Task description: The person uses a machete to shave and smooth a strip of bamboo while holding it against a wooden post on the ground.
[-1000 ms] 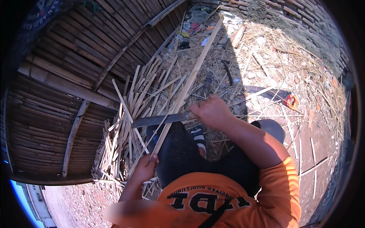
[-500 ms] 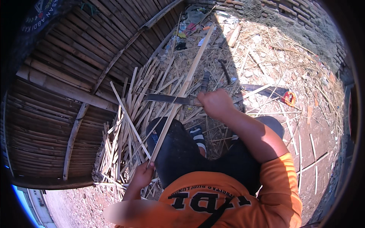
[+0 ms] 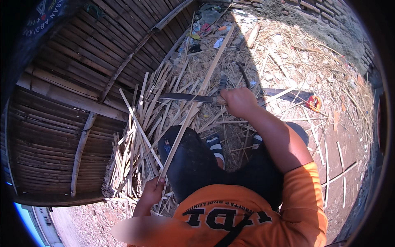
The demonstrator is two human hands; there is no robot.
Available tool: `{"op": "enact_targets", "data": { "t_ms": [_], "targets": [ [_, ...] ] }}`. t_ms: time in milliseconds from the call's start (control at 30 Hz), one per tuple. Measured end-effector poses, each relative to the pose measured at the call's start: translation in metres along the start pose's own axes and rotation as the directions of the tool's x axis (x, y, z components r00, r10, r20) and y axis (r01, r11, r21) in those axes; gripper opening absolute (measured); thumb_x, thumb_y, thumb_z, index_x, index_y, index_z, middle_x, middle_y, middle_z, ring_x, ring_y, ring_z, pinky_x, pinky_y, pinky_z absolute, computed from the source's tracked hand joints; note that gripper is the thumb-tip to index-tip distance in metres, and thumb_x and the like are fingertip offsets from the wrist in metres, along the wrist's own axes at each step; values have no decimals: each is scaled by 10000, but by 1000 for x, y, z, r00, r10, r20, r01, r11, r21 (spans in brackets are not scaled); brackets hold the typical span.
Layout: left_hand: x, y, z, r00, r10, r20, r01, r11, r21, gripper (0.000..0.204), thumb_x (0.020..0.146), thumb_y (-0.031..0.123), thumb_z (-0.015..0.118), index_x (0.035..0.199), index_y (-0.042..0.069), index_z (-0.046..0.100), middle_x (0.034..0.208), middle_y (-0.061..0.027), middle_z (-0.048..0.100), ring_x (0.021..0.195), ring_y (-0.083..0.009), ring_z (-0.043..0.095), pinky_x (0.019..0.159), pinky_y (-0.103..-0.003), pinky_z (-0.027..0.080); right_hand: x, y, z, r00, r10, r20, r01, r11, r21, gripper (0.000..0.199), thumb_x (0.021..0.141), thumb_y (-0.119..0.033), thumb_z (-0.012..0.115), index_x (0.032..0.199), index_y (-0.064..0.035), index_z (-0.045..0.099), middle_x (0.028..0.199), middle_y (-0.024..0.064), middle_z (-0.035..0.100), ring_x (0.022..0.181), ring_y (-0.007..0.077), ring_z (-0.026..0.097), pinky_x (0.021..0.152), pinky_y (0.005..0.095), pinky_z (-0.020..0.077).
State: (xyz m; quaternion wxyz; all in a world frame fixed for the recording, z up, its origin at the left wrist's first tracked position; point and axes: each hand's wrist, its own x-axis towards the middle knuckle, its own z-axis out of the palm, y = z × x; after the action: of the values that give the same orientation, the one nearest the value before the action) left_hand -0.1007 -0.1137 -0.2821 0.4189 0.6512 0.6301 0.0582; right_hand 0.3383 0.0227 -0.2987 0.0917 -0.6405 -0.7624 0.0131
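A long pale bamboo strip (image 3: 181, 131) runs slantwise from beside my left thigh to the far litter. My left hand (image 3: 153, 191) is closed around its near end. My right hand (image 3: 240, 102) grips the handle of a machete (image 3: 185, 98), whose dark blade points left and crosses the strip about midway. The blade lies against or just over the strip; I cannot tell which. Just beyond my right hand a dark wrapped, handle-like piece (image 3: 223, 81) stands up, its lower part hidden.
Many split bamboo strips (image 3: 133, 152) are heaped at my left, against a slatted bamboo wall (image 3: 82, 74). A hand saw (image 3: 288, 95) with a red-orange handle lies at the right. Straw and scraps cover the ground toward a brick wall (image 3: 325, 16).
My right hand and the machete have moved a little away from me and to the right, along the strip. My left hand keeps its hold on the near end.
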Motion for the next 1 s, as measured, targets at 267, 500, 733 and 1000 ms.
{"op": "enact_targets", "data": {
  "t_ms": [267, 500, 733, 1000],
  "targets": [
    [2, -20, 10, 995, -89, 52, 98, 969, -228, 377, 1066, 327, 487, 870, 29, 610, 603, 35, 505, 547, -44, 433, 530, -258, 369, -10, -19, -4, 997, 69, 31, -72, 991, 113, 208, 791, -169, 675, 958, -68, 600, 789, 152, 695, 776, 341, 705, 721, 495, 538],
    [-3, -23, 8, 998, -51, 48, 60, 979, -196, 385, 1069, 336, 477, 858, 42, 609, 614, 40, 505, 543, -40, 424, 518, -244, 350, -15, -21, 3, 992, 85, 89, -102, 973, 205, 206, 798, -168, 659, 969, -72, 596, 787, 153, 694, 754, 340, 704, 698, 485, 537],
    [-1, -25, 21, 984, -80, 159, 142, 893, -428, 372, 1071, 355, 469, 889, 59, 598, 619, 46, 476, 531, -38, 392, 503, -246, 329, -26, -48, -1, 973, -228, -36, 229, 973, 35, 139, 809, -163, 626, 928, -97, 594, 747, 95, 691, 668, 294, 691, 671, 427, 503],
    [-5, -23, 12, 996, -45, 83, 57, 987, -149, 383, 1070, 367, 472, 897, 50, 599, 648, 45, 503, 552, -41, 412, 524, -243, 357, 2, 8, 23, 982, -72, -175, 52, 992, -116, 99, 808, -110, 615, 905, -115, 636, 753, 81, 707, 738, 262, 714, 686, 411, 512]
  ]
}}
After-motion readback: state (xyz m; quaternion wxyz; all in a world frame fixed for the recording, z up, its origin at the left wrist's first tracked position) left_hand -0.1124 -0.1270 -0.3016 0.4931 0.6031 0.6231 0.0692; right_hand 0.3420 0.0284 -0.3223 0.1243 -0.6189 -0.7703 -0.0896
